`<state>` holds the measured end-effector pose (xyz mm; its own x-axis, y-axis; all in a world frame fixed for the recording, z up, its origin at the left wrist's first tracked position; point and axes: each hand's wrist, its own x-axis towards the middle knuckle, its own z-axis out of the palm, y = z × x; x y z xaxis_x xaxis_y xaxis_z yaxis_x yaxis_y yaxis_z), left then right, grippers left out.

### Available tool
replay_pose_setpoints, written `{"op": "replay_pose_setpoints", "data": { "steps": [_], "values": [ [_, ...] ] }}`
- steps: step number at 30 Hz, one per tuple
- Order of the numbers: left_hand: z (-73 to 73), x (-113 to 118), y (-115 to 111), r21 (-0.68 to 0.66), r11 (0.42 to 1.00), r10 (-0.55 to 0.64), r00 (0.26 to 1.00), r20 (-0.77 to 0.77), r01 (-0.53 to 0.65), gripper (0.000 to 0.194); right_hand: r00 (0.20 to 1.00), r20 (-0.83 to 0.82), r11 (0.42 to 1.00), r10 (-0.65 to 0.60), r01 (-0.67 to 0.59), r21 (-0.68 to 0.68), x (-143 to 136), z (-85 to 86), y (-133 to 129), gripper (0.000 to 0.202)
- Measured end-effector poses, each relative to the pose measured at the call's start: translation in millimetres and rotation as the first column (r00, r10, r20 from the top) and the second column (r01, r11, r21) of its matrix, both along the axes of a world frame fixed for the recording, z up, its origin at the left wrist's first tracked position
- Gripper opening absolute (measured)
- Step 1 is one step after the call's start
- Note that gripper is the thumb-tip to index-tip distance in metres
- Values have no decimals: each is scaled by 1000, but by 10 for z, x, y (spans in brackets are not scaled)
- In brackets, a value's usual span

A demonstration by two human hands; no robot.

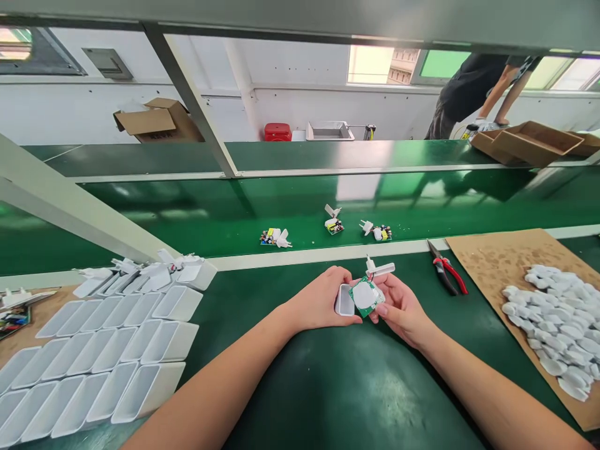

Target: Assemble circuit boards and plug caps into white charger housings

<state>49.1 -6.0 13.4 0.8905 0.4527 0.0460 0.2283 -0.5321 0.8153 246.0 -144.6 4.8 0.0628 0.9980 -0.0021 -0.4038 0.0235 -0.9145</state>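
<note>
My left hand (323, 299) is wrapped round a small white open case (345, 300), its opening turned up. Between the fingers of my right hand (400, 307) is a green circuit board (367, 296) with a white pad on its face. The board sits right beside the case's opening; whether they touch I cannot tell. A white plug piece (380, 270) is at the board's upper edge, above my right fingers, with thin reddish wires between them.
Rows of white cases (154, 381) stand at the left. Red-handled pliers (447, 269) and cardboard (510, 250) bearing white parts (557, 325) lie right. Circuit boards (334, 225) lie on the green strip ahead. Across it, a person (469, 94) reaches by boxes (539, 142).
</note>
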Motion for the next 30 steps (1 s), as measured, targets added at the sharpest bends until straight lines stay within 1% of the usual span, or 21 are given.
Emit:
{"op": "replay_pose_setpoints", "data": {
  "steps": [3, 5, 9, 12, 15, 18, 21, 24, 27, 30],
  "values": [
    [43, 18, 4, 34, 995, -94, 996, -8, 94, 56, 998, 40, 998, 40, -41, 38, -26, -53, -46, 47],
    [55, 24, 17, 33, 992, -118, 993, -19, 119, 56, 997, 72, 998, 36, -40, 57, -47, -74, -73, 46],
    [31, 19, 35, 3, 995, -102, 994, -42, 102, 61, 983, 183, 996, -4, -12, 87, -85, -88, -119, 53],
    [-5, 16, 42, -16, 994, -104, 994, -31, 104, 57, 966, 251, 991, -58, 25, 135, -106, -94, -148, 57],
    [-32, 17, 50, -4, 994, -113, 993, -26, 113, 53, 949, 306, 986, -70, 20, 164, -125, -91, -174, 55],
    [-39, 21, 53, 5, 994, -109, 994, -25, 110, 54, 935, 332, 978, -125, 60, 199, -141, -84, -197, 54],
    [-29, 25, 45, 8, 994, -109, 994, -30, 110, 56, 930, 333, 978, -159, 101, 185, -146, -93, -211, 51],
    [-17, 23, 38, 12, 993, -118, 992, -44, 118, 60, 922, 360, 984, -139, 87, 157, -133, -112, -209, 45],
    [-14, 16, 36, 13, 992, -124, 991, -57, 124, 58, 889, 429, 975, -159, 73, 211, -114, -116, -194, 41],
    [-16, 13, 35, 9, 992, -124, 990, -63, 125, 52, 860, 481, 965, -170, 45, 260, -104, -108, -181, 42]
  ]
}}
